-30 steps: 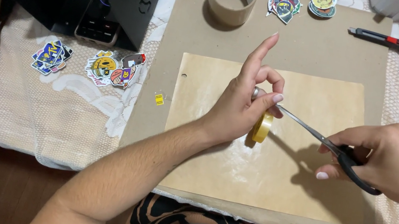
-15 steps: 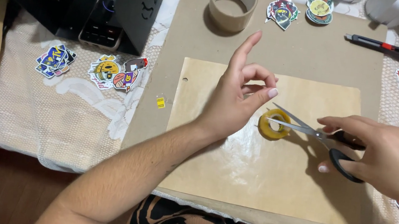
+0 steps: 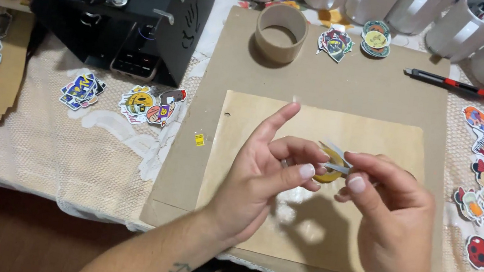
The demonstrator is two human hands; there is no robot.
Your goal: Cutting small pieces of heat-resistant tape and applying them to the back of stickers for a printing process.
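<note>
Fingers of the left hand (image 3: 261, 176) are pinched on a small yellow tape roll (image 3: 328, 170) over the pale plywood board (image 3: 375, 132). A grey strip, seemingly scissor blades, is pinched at the roll by the right hand (image 3: 390, 223), probably for cutting. At 12 o'clock, a brown cardboard ring (image 3: 280, 32) stands on the surface.

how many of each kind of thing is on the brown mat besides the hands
Counting what rests on the brown mat or is held over it:
cardboard tape core: 1
utility knife: 1
sticker piles: 2
light wooden board: 1
yellow tape roll: 1
scissors: 1
small yellow scrap: 1
Total: 8
</note>
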